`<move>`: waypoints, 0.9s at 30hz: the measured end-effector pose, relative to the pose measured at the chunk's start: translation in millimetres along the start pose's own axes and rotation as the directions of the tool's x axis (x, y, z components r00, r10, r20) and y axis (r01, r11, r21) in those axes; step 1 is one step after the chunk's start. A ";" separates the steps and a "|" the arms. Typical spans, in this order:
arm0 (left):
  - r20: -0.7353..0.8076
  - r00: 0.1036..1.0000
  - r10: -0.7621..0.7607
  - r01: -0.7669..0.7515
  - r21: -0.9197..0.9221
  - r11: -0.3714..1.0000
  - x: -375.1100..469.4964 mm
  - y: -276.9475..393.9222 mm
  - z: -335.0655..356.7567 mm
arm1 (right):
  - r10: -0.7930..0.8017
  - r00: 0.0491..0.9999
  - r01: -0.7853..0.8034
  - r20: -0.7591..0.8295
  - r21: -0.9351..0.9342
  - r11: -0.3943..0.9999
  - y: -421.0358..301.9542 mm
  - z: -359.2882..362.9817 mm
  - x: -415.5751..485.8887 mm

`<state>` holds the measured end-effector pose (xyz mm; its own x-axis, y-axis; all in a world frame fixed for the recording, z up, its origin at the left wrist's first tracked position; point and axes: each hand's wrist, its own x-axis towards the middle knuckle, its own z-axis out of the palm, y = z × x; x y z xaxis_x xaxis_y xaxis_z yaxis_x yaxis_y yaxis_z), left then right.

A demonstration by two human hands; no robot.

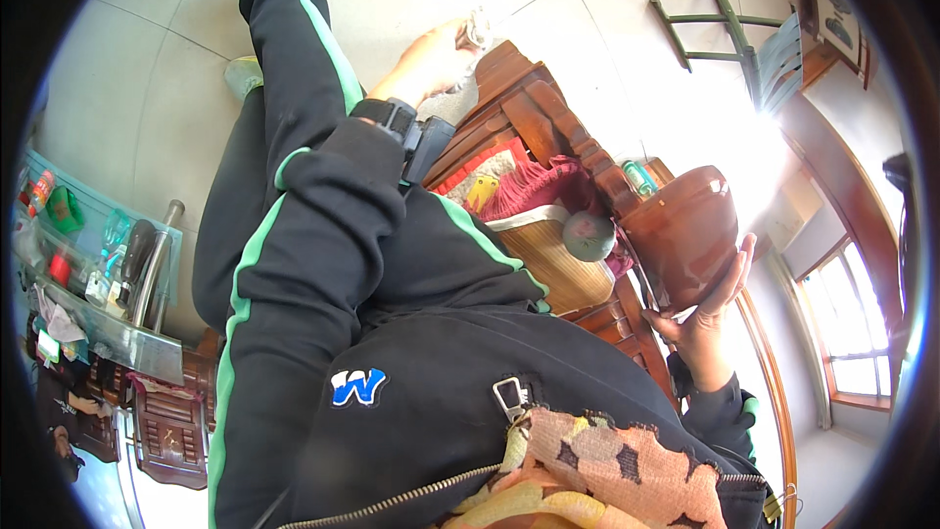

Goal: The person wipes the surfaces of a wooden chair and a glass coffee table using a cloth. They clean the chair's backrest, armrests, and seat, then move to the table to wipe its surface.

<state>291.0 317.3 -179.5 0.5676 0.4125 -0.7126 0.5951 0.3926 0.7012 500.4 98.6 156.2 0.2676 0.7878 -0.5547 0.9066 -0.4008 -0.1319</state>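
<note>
At the upper middle, my left hand (pixel 433 62) is closed on a crumpled whitish cloth (pixel 477 29), partly washed out by glare; a black device is strapped to that wrist. My right hand (pixel 709 308), at the right, lies against the lower edge of a glossy reddish-brown object (pixel 683 235). Its fingers are spread and its thumb stands apart; whether it grips the object is unclear. Between the hands, a wooden bench (pixel 536 117) bears a red knitted cloth (pixel 540 187), a striped tan cushion or bag (pixel 554 257) and a round grey-green object (pixel 589 236).
A glass table (pixel 95 308) at the left holds bottles, a red cup and other items. Upper right stands a chair (pixel 734 44) with dark legs. A small green-labelled container (pixel 639 178) lies beside the bench. Carved wooden furniture (pixel 170 426) stands lower left. My legs stretch over the tiled floor.
</note>
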 end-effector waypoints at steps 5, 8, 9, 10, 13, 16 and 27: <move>0.361 0.932 -0.030 -0.041 0.188 0.981 1.3 -30.0 40.9 | -0.002 1.000 0.002 0.005 0.033 0.999 3.3 -0.4 -1.9; 0.519 0.832 -0.198 -0.095 0.484 0.870 -8.3 -41.2 56.3 | 0.005 1.000 -0.005 0.006 0.089 0.996 4.1 -0.5 -2.7; 0.515 0.813 -0.273 -0.111 0.597 0.794 -12.0 -42.1 55.3 | 0.002 1.000 -0.003 0.004 0.129 0.992 4.2 -0.3 -2.9; 0.492 0.799 -0.345 -0.132 0.704 0.698 -15.0 -40.9 51.2 | 0.005 1.000 -0.005 0.004 0.114 0.994 4.1 -0.4 -3.1; 0.263 0.936 -0.236 -0.073 0.798 0.598 -25.2 -26.0 25.2 | -0.004 1.000 0.003 0.003 0.092 0.996 5.5 -1.5 -3.6; 0.019 0.998 0.067 -0.070 0.383 0.921 -14.5 19.4 -5.9 | 0.020 1.000 -0.021 0.019 0.075 0.997 5.8 -1.3 -5.5; -0.912 0.179 0.368 -0.749 0.117 0.653 -183.8 46.9 -168.2 | 0.002 0.999 0.002 -0.039 0.086 0.996 12.0 6.5 -8.4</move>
<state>118.9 398.2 -11.9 -0.1983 0.9684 0.1514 0.0296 -0.1484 0.9885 506.9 84.1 154.0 0.2815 0.8049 -0.5224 0.8757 -0.4380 -0.2030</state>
